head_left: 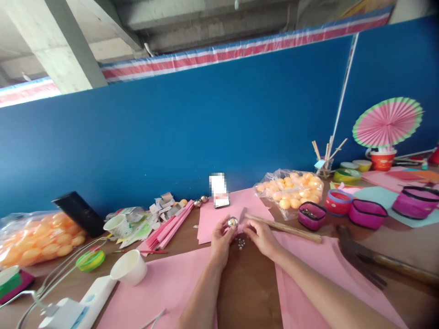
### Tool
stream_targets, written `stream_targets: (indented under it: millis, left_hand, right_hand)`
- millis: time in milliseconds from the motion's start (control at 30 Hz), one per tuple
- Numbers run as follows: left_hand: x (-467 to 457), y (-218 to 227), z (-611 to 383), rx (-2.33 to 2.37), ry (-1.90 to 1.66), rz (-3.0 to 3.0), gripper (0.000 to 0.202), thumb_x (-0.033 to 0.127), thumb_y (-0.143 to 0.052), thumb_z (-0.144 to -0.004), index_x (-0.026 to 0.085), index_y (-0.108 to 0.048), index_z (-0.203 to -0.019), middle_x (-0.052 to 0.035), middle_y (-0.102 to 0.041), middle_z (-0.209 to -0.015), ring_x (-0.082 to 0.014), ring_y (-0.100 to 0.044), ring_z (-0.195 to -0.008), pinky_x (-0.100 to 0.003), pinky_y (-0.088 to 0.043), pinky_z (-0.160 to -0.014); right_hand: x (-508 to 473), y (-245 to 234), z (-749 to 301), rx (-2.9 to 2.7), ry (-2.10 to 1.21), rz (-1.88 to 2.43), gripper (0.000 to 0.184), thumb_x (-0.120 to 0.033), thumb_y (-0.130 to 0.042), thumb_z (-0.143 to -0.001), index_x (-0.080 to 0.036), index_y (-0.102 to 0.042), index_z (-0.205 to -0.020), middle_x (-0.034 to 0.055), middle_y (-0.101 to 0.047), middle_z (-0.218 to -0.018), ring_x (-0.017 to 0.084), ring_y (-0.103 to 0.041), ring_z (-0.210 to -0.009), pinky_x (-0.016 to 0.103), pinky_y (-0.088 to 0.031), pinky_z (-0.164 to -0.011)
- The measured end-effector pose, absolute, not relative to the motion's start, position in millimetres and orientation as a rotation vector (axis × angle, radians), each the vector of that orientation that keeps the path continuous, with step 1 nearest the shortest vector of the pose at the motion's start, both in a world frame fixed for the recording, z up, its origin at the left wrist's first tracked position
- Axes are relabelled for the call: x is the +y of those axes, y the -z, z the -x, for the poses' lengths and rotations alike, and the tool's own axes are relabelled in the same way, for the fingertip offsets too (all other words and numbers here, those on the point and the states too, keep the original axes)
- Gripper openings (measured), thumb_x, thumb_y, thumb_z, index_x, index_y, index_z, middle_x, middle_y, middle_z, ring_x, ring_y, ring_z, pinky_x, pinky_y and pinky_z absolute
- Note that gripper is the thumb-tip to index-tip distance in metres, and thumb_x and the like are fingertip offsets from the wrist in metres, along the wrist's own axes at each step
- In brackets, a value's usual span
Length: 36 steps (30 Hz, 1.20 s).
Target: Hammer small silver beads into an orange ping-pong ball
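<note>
Between the fingertips of my left hand [222, 237] is a small shiny metal ball [232, 222] with a patch of yellowish detail on its face. My right hand [262, 236] is a little to the right, its fingers bent and drawn together; anything in them is too small to make out. Just beyond its fingers lies a small hammer [291, 228] with a light wooden handle, its head close to the metal ball. Several tiny silvery pieces [241, 244] lie on the brown table between my hands.
Pink paper sheets [164, 292] cover parts of the table. A claw hammer [363, 253] lies at right, near purple baskets [367, 214]. Bagged orange balls [295, 187] lie behind. A white cup [129, 267], power strip [94, 297] and cables are at left; a phone [222, 202] stands ahead.
</note>
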State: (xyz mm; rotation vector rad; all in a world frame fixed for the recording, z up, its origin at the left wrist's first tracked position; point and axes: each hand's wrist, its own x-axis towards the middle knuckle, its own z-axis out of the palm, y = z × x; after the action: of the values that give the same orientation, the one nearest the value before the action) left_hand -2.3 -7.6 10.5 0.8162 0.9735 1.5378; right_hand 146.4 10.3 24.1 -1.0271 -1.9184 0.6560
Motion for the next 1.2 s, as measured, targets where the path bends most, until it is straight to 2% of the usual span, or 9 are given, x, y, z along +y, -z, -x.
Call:
stream_targets:
  millis: [100, 200, 300, 400, 533, 767, 1000, 1100, 1200]
  left_hand:
    - [-6.4, -8.6, 2.8, 0.979, -1.526, -0.843, 0.054, 0.027, -0.069, -0.063, 0.02, -0.053, -0.113, -0.0098, -0.061, -0.101, -0.0171, -0.06, -0.087, -0.028, -0.048, -0.076]
    - [-5.7, -8.5, 3.2, 0.989, -1.526, -0.841, 0.052, 0.026, -0.069, -0.063, 0.019, -0.053, -0.112, -0.0096, -0.062, -0.1, -0.0167, -0.06, -0.086, -0.029, -0.048, -0.077]
    - [-5.8, -9.6, 3.4, 0.995, -1.534, -0.808, 0.051, 0.026, -0.07, -0.061, 0.019, -0.055, -0.11, -0.0089, -0.063, -0.098, -0.0161, -0.061, -0.084, -0.029, -0.048, -0.077]
    - [-6.2, -10.5, 3.2, 1.005, -1.535, -0.798, 0.052, 0.026, -0.071, -0.06, 0.018, -0.055, -0.109, -0.0089, -0.063, -0.097, -0.0163, -0.061, -0.084, -0.029, -0.048, -0.076]
    - [-6.6, -10.3, 2.0, 1.005, -1.545, -0.792, 0.052, 0.026, -0.071, -0.06, 0.019, -0.055, -0.109, -0.0092, -0.063, -0.099, -0.017, -0.06, -0.086, -0.029, -0.048, -0.077]
    - [-6.6, -8.6, 2.4, 1.017, -1.519, -0.877, 0.052, 0.027, -0.07, -0.06, 0.017, -0.055, -0.109, -0.0119, -0.061, -0.104, -0.019, -0.06, -0.088, -0.031, -0.048, -0.077]
    - [-10.2, -12.7, 2.0, 1.104, -1.465, -1.036, 0.05, 0.028, -0.068, -0.062, 0.017, -0.054, -0.109, -0.0126, -0.059, -0.108, -0.0201, -0.06, -0.087, -0.03, -0.048, -0.075]
    - [-11.1, -14.0, 1.2, 1.113, -1.437, -1.066, 0.048, 0.028, -0.068, -0.063, 0.018, -0.055, -0.108, -0.0118, -0.06, -0.108, -0.021, -0.06, -0.088, -0.031, -0.048, -0.076]
    - [-10.5, -13.7, 0.7, 1.139, -1.413, -1.118, 0.045, 0.026, -0.067, -0.063, 0.018, -0.056, -0.106, -0.0106, -0.06, -0.107, -0.0209, -0.06, -0.089, -0.032, -0.047, -0.079]
  right_hand:
    - [9.7, -23.9, -145.6, -1.862, -0.725, 1.004, 0.016, -0.031, -0.045, -0.08, -0.019, -0.053, -0.072, -0.0017, -0.055, -0.062, 0.012, -0.052, -0.058, 0.024, -0.04, -0.058]
    - [11.0, -20.4, -145.5, -1.801, -0.904, 1.009, 0.023, -0.037, -0.046, -0.079, -0.019, -0.054, -0.068, -0.0027, -0.05, -0.053, 0.011, -0.048, -0.047, 0.023, -0.038, -0.049]
    - [15.1, -14.1, -145.6, -1.677, -1.107, 1.038, 0.028, -0.045, -0.05, -0.075, -0.019, -0.056, -0.065, -0.0008, -0.053, -0.052, 0.012, -0.05, -0.046, 0.023, -0.039, -0.045]
    - [19.9, -8.7, -145.9, -1.582, -1.193, 1.026, 0.029, -0.047, -0.053, -0.071, -0.019, -0.057, -0.065, 0.001, -0.057, -0.057, 0.014, -0.054, -0.051, 0.026, -0.044, -0.049]
    - [21.5, -8.9, -145.6, -1.594, -1.144, 0.972, 0.025, -0.043, -0.052, -0.073, -0.019, -0.058, -0.072, 0.001, -0.059, -0.062, 0.014, -0.055, -0.054, 0.028, -0.046, -0.056]
    - [18.3, -16.1, -143.3, -1.524, -1.192, 0.93, 0.02, -0.035, -0.051, -0.073, -0.017, -0.055, -0.08, -0.0012, -0.056, -0.061, 0.012, -0.053, -0.056, 0.027, -0.046, -0.057]
    - [18.9, -13.2, -142.8, -1.413, -1.323, 0.904, 0.023, -0.039, -0.054, -0.072, -0.016, -0.054, -0.077, -0.0008, -0.057, -0.065, 0.011, -0.054, -0.06, 0.026, -0.046, -0.059]
    - [18.6, -11.9, -143.5, -1.478, -1.264, 0.902, 0.026, -0.041, -0.053, -0.072, -0.016, -0.055, -0.079, 0.001, -0.059, -0.075, 0.013, -0.055, -0.064, 0.026, -0.045, -0.059]
    - [19.0, -11.9, -144.0, -1.565, -1.144, 0.887, 0.024, -0.04, -0.053, -0.073, -0.016, -0.057, -0.077, 0.0018, -0.061, -0.078, 0.014, -0.055, -0.069, 0.028, -0.044, -0.066]
